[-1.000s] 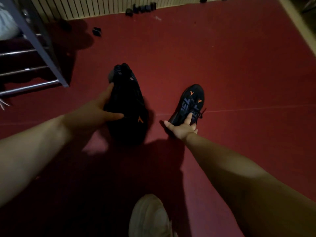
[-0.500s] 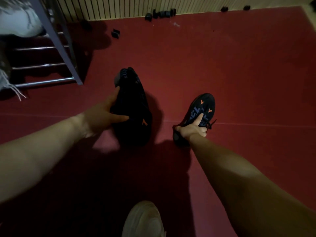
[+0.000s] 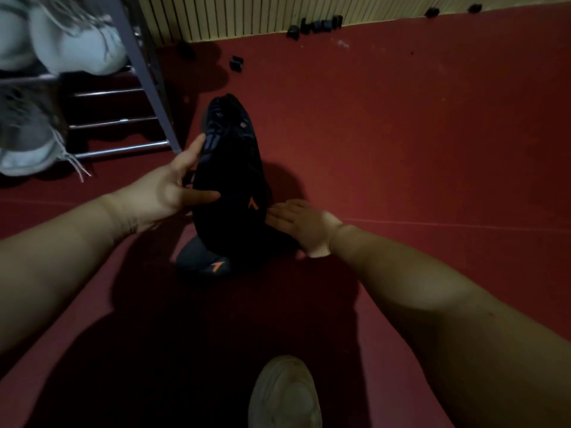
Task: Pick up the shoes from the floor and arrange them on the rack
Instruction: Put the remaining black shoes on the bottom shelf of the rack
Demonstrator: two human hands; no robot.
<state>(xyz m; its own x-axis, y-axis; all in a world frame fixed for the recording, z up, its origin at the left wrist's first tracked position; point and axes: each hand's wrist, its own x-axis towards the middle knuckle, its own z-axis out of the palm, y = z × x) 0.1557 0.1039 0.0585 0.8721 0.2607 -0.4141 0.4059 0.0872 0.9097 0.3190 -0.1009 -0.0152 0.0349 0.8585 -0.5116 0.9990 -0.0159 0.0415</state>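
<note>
The rack point(image 3: 145, 72) stands far left, with shoes on its shelves point(image 3: 71, 47). A shoe point(image 3: 228, 177) is held up in the middle, between the left hand point(image 3: 163, 193) and right hand point(image 3: 302, 225). Beneath it another shoe point(image 3: 204, 261) shows nearer. Small objects point(image 3: 315, 26) lie along the far wall.

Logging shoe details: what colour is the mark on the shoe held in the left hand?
Orange, on the black shoe; head view.
</note>
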